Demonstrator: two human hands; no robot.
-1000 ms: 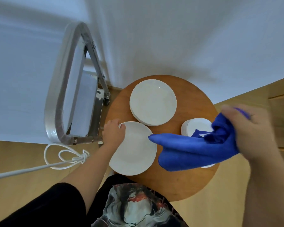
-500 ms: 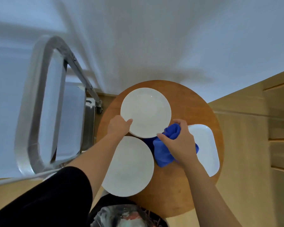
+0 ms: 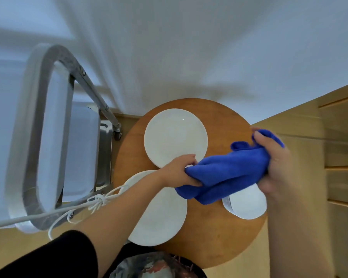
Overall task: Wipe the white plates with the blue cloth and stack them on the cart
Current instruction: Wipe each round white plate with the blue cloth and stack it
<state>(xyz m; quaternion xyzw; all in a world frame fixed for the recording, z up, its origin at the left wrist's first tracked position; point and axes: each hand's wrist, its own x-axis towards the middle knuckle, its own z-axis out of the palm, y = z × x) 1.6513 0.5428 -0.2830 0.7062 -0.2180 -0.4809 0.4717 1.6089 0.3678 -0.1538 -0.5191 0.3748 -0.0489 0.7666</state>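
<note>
Blue cloth (image 3: 227, 175) | left grip (image 3: 181, 173) and right grip (image 3: 275, 163) both clutching it

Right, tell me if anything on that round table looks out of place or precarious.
One thing: the near round white plate hangs over the edge of the round wooden table on the person's side, so it could tip. No chips or spills show. Both hands grip the blue cloth above the plates: left hand, right hand.
</note>
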